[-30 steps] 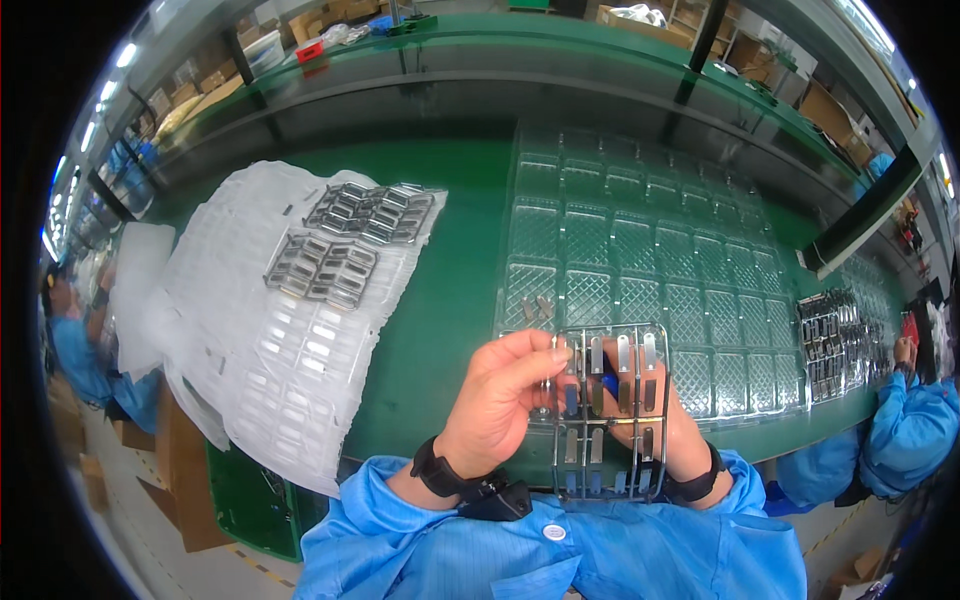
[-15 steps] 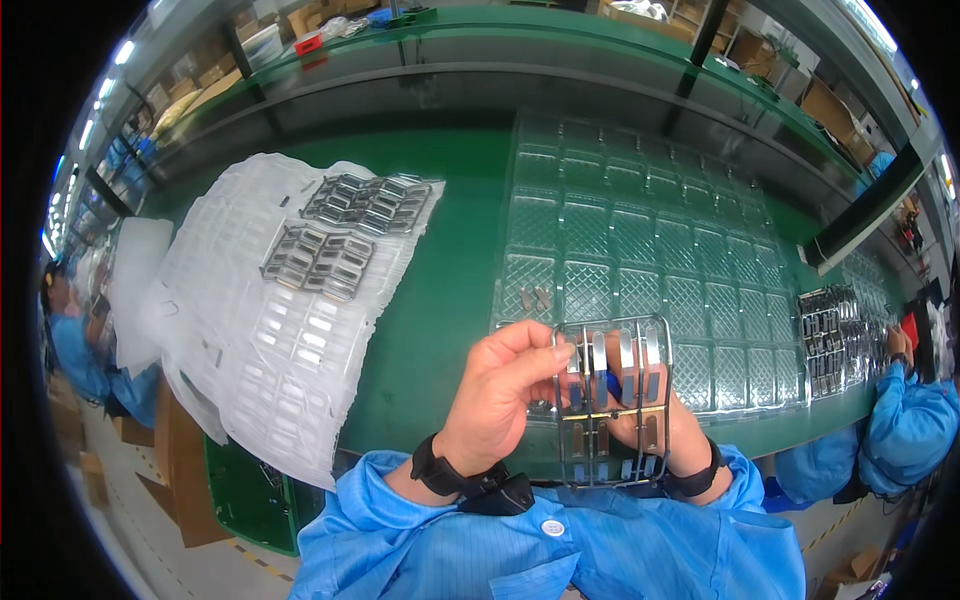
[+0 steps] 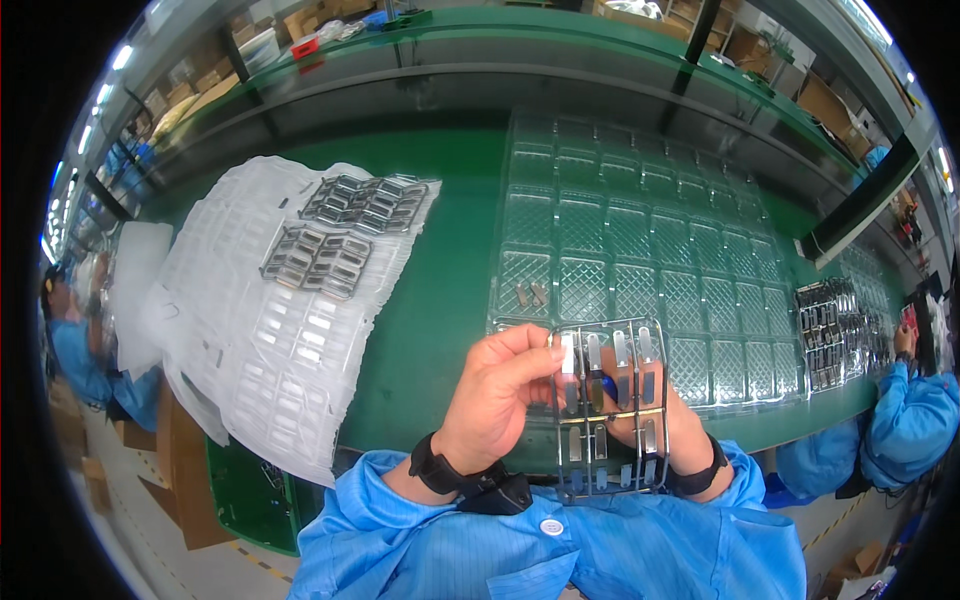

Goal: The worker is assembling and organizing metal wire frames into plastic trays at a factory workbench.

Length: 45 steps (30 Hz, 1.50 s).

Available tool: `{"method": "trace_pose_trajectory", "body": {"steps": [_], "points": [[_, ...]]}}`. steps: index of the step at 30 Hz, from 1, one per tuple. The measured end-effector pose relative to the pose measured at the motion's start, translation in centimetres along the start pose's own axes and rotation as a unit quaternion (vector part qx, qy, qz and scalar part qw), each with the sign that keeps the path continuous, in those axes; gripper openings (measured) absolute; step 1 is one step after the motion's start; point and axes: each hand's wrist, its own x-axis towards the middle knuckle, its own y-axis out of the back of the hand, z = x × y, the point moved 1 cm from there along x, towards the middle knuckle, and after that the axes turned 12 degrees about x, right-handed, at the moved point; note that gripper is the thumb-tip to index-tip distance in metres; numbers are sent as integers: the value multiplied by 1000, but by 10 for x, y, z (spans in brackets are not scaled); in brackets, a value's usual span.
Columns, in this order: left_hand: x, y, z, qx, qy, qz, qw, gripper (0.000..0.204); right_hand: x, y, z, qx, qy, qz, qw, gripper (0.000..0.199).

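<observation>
Close in front of my chest, my left hand (image 3: 497, 393) pinches the upper left edge of a dark rectangular sprue frame (image 3: 612, 409). Rows of small, shiny, oblong parts are joined to its bars. Behind the frame is my right hand (image 3: 672, 425), its fingers curled and partly covered by the bars. A bit of something blue (image 3: 608, 385) shows at those fingers; its kind is hidden. Just beyond my hands lies a clear plastic tray (image 3: 640, 245) with many square pockets. Two small loose metallic parts (image 3: 530, 295) sit in a near left pocket.
At left, a white foam sheet (image 3: 215, 270) bears more loaded frames (image 3: 318, 260). Further frames (image 3: 830, 335) lie at the table's right end, beside a co-worker in blue (image 3: 915, 415). Another person (image 3: 75, 350) works at far left. A raised green shelf (image 3: 480, 35) runs along the back.
The frame has tilted slightly in my hands, and its parts catch the light differently. My grip looks the same. At right, the co-worker's hand has shifted a little.
</observation>
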Motion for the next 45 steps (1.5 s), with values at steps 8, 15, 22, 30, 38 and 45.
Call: {"method": "trace_pose_trajectory", "body": {"steps": [8,15,22,30,38,45], "points": [[-4,5,1,-16,-6,-18,1000,8,4,-2,-6,1,-44,-15,999,22],[-4,2,1,-17,-32,7,999,9,0,-8,5,-126,178,57,974,38],[-2,-3,-1,-32,-22,-2,999,8,3,-4,-9,-18,84,54,995,38],[-2,-3,-3,-45,-13,-1,999,6,-1,-7,8,-64,98,47,992,40],[-4,-2,-2,-64,-17,1,998,2,1,-5,-1,-57,104,54,991,38],[-4,-4,-2,-65,-10,2,998,4,-3,-5,4,-34,62,32,997,39]]}}
